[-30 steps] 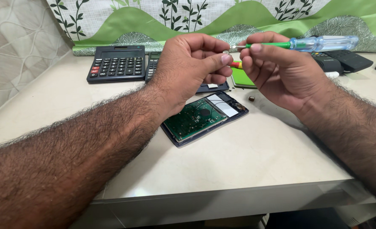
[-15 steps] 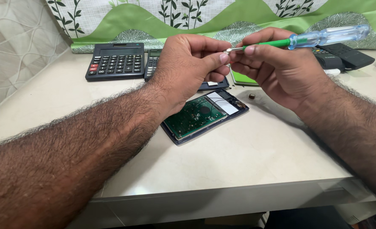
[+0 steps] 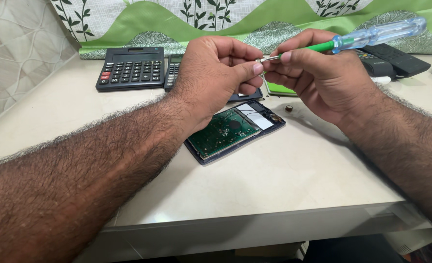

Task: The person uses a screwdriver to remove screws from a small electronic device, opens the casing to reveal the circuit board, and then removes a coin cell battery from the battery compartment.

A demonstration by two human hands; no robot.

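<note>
Head view: my right hand point(image 3: 323, 80) grips a screwdriver point(image 3: 352, 41) above the desk point(image 3: 294, 180), fingers closed on its green shaft. My left hand point(image 3: 216, 73) pinches its metal tip. The opened calculator point(image 3: 235, 130), circuit board exposed, lies below both hands, mid-desk.

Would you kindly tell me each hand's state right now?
Left hand: closed, pinching the screwdriver's metal tip.
Right hand: closed on green-shafted, clear-blue-handled screwdriver.

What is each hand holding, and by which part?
Right hand grips the screwdriver by its green shaft. Left hand pinches at its metal tip; whether a screw is held cannot be told.
</note>
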